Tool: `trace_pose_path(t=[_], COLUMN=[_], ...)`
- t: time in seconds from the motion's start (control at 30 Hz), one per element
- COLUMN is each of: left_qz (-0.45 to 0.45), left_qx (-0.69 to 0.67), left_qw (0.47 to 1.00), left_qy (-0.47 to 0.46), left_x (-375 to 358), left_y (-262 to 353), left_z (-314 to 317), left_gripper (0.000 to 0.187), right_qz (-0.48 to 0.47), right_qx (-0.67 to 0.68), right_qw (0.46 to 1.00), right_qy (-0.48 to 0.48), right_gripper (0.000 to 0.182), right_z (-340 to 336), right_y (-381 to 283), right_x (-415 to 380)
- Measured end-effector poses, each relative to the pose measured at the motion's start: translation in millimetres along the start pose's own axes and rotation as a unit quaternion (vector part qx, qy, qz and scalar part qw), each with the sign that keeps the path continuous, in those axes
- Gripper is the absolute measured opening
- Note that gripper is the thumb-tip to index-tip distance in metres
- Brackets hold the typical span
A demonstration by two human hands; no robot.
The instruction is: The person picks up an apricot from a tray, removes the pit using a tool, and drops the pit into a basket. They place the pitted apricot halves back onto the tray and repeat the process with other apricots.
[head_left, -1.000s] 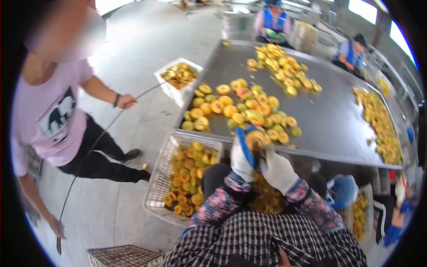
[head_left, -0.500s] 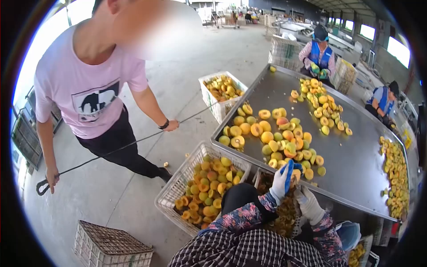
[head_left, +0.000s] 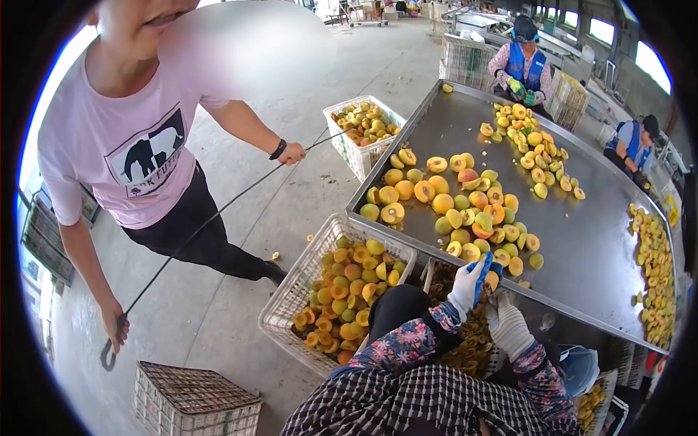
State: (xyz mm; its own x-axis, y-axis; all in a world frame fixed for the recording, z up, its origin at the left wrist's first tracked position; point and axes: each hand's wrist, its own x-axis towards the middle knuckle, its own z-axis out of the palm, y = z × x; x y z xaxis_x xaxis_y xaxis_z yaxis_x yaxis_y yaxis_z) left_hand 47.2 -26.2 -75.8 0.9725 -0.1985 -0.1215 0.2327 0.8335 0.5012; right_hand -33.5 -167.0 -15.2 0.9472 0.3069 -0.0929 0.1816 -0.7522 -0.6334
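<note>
A halved yellow peach (head_left: 492,281) sits just right of and below the middle of the frame, between two gloved hands at the near edge of the metal table. The left hand (head_left: 469,285), in a white glove with blue-coated fingers, curls round it from the left with fingers bent and drawn together. The right hand (head_left: 508,324), in a white knit glove, comes up from below; its fingers bunch at the peach's lower side, but I cannot tell whether they pinch it or hide a small tool.

Over the last second the view has swung, bringing in more of the room, while both hands stay at this peach half; the handling of this one piece seems unfinished. Below them, brownish scraps (head_left: 465,354) lie in a container.

The metal table (head_left: 589,251) fills the right of the frame, with peach halves clustered near its left corner, more toward its far edge, and a long heap (head_left: 654,280) along its right side. A plastic crate (head_left: 294,283) of halves stands lower centre.

At left, a person in a pink T-shirt (head_left: 142,149) holds a dark strap (head_left: 218,212) running to a white crate (head_left: 355,161); it slants more steeply than half a second ago. Two co-workers in blue vests (head_left: 534,73) sit upper right. Concrete floor (head_left: 229,323) spreads beneath, with a lattice crate (head_left: 196,407) at lower left.
</note>
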Motion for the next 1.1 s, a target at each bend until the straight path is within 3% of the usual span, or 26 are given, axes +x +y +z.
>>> trace_pose_path(t=[0.07, 0.1, 0.2, 0.23, 0.33, 0.4, 0.47, 0.57, 0.63, 0.73, 0.83, 0.9, 1.0, 1.03, 1.1], left_qz=[-0.006, -0.008, 0.023, 0.185, 0.183, 0.143, 0.098, 0.054, 0.052, 0.025, -0.02, -0.032, 0.01, -0.02, 0.152], left_qx=[0.02, 0.031, 0.206, 0.394, 0.511, 0.398, 0.294, 0.189, 0.154, 0.302, 0.197, 0.167, 0.155, 0.164, 0.292], left_qw=[1.0, 0.999, 0.974, 0.878, 0.803, 0.876, 0.928, 0.967, 0.975, 0.943, 0.977, 0.984, 0.985, 0.982, 0.923], left_qy=[0.0, 0.0, -0.091, -0.2, -0.245, -0.231, -0.208, -0.164, -0.153, -0.137, -0.082, -0.051, -0.073, -0.093, -0.2], left_x=[-4.1, -5.2, -2.9, -2.6, 19.3, 1.7, -8.0, -9.6, -14.2, -7.5, -12.8, -14.2, -15.9, -16.4, -15.9], left_y=[5.0, 8.3, 17.9, 17.6, 2.4, 15.8, 16.4, 6.4, 4.7, 7.3, 6.3, 6.8, 4.4, 9.3, 8.2], left_z=[-0.2, -0.5, -1.9, -10.7, -32.7, -13.4, -1.8, -0.3, 3.1, 3.7, 11.3, 12.9, 15.5, 15.8, 6.9], left_gripper=[0.033, 0.033, 0.031, 0.028, 0.034, 0.031, 0.029, 0.028, 0.028, 0.03, 0.034, 0.036, 0.036, 0.035, 0.037], right_qz=[-0.079, -0.01, -0.093, -0.075, -0.089, 0.115, 0.168, 0.007, -0.103, -0.095, -0.189, -0.044, 0.061, 0.075, 0.128], right_qx=[0.208, 0.273, 0.09, -0.045, 0.102, 0.264, 0.327, 0.195, -0.019, -0.042, -0.004, 0.245, 0.392, 0.407, 0.433], right_qw=[0.975, 0.961, 0.991, 0.995, 0.99, 0.953, 0.925, 0.98, 0.994, 0.994, 0.975, 0.968, 0.917, 0.908, 0.888], right_qy=[0.026, -0.032, -0.023, -0.038, -0.042, -0.097, -0.1, -0.032, 0.029, 0.037, 0.116, 0.032, -0.043, -0.063, -0.091], right_gripper=[0.039, 0.037, 0.041, 0.043, 0.046, 0.047, 0.047, 0.046, 0.045, 0.036, 0.034, 0.034, 0.033, 0.035, 0.037], right_z=[24.0, 10.1, 4.1, -3.4, -4.8, -12.0, -7.1, 9.3, 9.8, 8.2, 29.8, 32.3, 19.5, 8.1, -4.2], right_y=[30.5, 13.9, 19.8, 15.6, 4.3, -12.8, -8.1, 19.1, 20.9, 16.7, 36.5, 37.7, 21.3, 6.7, -9.0], right_x=[4.5, -1.4, -1.9, -3.9, -8.3, -13.5, -19.7, -18.6, -15.7, -18.3, -14.7, -19.3, -23.9, -27.7, -33.6])
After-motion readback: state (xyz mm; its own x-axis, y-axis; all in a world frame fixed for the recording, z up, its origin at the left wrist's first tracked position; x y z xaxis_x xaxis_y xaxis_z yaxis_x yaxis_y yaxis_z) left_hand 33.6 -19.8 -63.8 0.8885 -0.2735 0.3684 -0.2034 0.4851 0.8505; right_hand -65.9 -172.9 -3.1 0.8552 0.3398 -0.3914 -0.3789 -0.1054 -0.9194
